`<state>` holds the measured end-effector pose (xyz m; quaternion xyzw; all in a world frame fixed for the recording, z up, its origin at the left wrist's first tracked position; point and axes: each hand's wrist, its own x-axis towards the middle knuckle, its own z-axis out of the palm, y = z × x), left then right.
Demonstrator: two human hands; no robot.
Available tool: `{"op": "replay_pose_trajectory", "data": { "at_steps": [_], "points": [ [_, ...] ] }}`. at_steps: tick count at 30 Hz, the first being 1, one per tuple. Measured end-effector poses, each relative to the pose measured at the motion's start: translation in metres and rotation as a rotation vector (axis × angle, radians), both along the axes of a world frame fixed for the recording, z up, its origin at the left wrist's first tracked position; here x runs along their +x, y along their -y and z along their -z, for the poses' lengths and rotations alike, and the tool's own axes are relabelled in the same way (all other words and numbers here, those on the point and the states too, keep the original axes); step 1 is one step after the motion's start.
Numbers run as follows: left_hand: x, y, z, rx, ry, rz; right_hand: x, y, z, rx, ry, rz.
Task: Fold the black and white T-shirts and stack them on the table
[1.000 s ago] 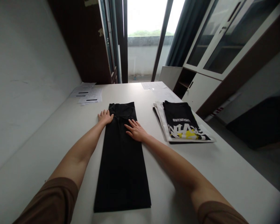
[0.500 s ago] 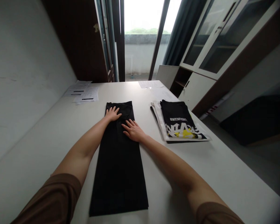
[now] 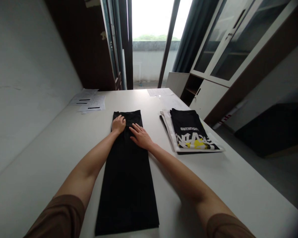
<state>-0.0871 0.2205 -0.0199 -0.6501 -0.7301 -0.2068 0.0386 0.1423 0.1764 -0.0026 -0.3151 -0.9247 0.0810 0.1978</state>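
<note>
A pair of black trousers (image 3: 127, 188), folded lengthwise into a long strip, lies flat on the white table with its waistband end away from me. On the left side of that far end, my left hand (image 3: 118, 124) has its fingers curled in and drawn together on the cloth. The fingertips are partly hidden, and a small wrinkle shows beside them. My right hand (image 3: 141, 136) rests palm down at the right edge of the trousers, its fingers stretched out over the fabric.
To the right sits a stack of folded clothes (image 3: 187, 120), topped by a black printed garment. Papers (image 3: 91, 100) lie at the far left of the white table (image 3: 72, 142), and more sheets (image 3: 160, 92) at its far edge. A wall borders the left side.
My left hand has curled its previously spread fingers and come slightly towards me. My right hand stays flat in nearly the same spot. The view has tipped up slightly.
</note>
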Motion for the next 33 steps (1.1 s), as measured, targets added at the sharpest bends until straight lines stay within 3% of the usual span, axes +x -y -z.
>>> {"op": "replay_pose_trajectory", "data": {
  "at_steps": [6, 14, 26, 33],
  "points": [
    [0.011, 0.057, -0.003, -0.07, -0.065, 0.171, -0.001, -0.01, 0.02, -0.088, 0.125, 0.032],
    [0.025, 0.143, -0.001, -0.245, -0.176, 0.354, 0.003, -0.011, 0.023, -0.089, 0.145, 0.073],
    [0.082, 0.3, -0.042, -0.322, -0.077, 0.746, 0.022, 0.003, 0.013, -0.076, 0.05, 0.133],
    [0.094, 0.367, -0.063, -0.403, -0.009, 0.91, 0.083, 0.054, 0.006, -0.072, -0.071, 0.045]
  ]
}}
